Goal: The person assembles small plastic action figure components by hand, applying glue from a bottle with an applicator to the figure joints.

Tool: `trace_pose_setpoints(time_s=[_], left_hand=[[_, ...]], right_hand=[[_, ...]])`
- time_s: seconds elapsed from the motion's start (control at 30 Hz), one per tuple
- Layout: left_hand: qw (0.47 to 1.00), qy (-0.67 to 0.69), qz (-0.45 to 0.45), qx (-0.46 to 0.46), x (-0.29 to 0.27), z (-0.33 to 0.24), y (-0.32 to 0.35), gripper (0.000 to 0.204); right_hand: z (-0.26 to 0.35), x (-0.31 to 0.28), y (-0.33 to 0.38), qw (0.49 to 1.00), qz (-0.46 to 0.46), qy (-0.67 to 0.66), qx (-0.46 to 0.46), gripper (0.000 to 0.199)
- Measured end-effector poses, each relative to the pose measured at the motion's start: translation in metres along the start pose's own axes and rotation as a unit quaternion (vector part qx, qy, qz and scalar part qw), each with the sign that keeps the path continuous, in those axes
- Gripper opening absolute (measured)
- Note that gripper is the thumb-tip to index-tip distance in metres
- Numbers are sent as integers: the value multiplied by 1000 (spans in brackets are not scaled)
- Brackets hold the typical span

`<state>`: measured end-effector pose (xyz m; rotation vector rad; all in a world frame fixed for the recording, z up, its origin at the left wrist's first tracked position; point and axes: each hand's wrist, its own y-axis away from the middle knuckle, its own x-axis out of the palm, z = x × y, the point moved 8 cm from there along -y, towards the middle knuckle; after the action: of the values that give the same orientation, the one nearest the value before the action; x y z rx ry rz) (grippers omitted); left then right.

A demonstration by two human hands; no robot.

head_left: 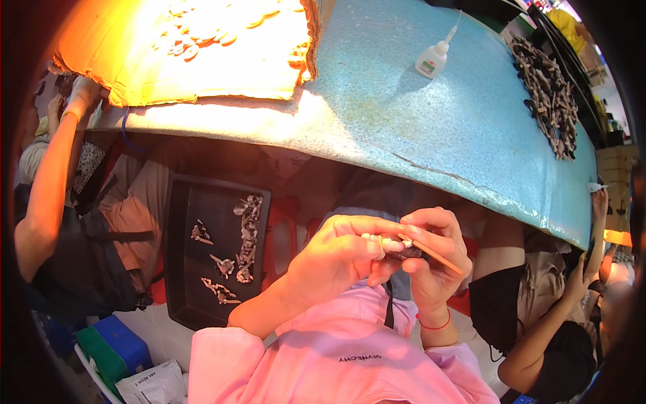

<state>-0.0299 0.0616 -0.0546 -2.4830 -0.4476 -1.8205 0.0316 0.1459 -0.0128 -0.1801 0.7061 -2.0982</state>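
Observation:
Over my lap, close to the table edge, both my hands meet around a small dark-and-white piece [408, 252]. My left hand [330, 259] comes from the left with its fingers pinched on that piece; pale material shows at its fingertips. Between the fingers of my right hand [431, 269] lies a thin, flat wooden stick [441, 257], slanting down to the right with one end by the piece. The right fingertips also sit close about the piece, partly covering it, so its exact shape is hard to make out.
A black tray [176, 252] holding small clustered pieces [249, 236] is to my left. On the blue table [377, 114] are brightly lit cardboard [222, 84], a white dropper bottle [431, 60] and a heap of dark and pale pieces [548, 97]. Co-workers' arms [50, 195] flank me.

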Motion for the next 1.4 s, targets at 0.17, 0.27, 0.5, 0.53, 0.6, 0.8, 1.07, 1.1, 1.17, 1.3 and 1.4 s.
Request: trace_pose_setpoints(time_s=[0.17, 0.27, 0.5, 0.53, 0.6, 0.8, 1.07, 1.1, 1.17, 1.3, 1.4], left_hand=[[994, -106, -9, 36, 8, -5, 4, 31], [980, -190, -23, 52, 11, -8, 6, 33], [961, -265, 13, 77, 24, -16, 8, 38], [960, -270, 13, 77, 24, -16, 8, 38], [956, -280, -15, 83, 24, -16, 8, 36], [982, -181, -42, 30, 3, -9, 6, 33], [1000, 11, -10, -16, -9, 1, 1, 33], [999, 36, -12, -25, -11, 3, 1, 35], [997, 61, -14, -35, -12, 4, 1, 36], [993, 96, -7, -62, -10, 7, -1, 40], [991, 114, 1, -67, -9, 9, -2, 42]], right_hand=[[-10, 0, 4, 994, -12, -105, 25, 32], [-11, 1, 3, 992, -10, -127, 16, 31], [-16, 3, 6, 984, -10, -178, 19, 30], [-17, 3, 7, 984, -9, -175, 9, 31], [-17, 3, 8, 985, -8, -172, 0, 31], [-15, 5, 7, 990, -11, -140, 11, 33], [-4, 4, 2, 1000, 2, 5, 23, 39], [-2, 4, 0, 1000, 2, 4, 23, 39], [0, 5, -2, 999, 6, 24, 21, 38], [2, 4, -3, 998, 13, 56, 18, 37], [2, 3, -4, 998, 9, 59, 24, 38]])
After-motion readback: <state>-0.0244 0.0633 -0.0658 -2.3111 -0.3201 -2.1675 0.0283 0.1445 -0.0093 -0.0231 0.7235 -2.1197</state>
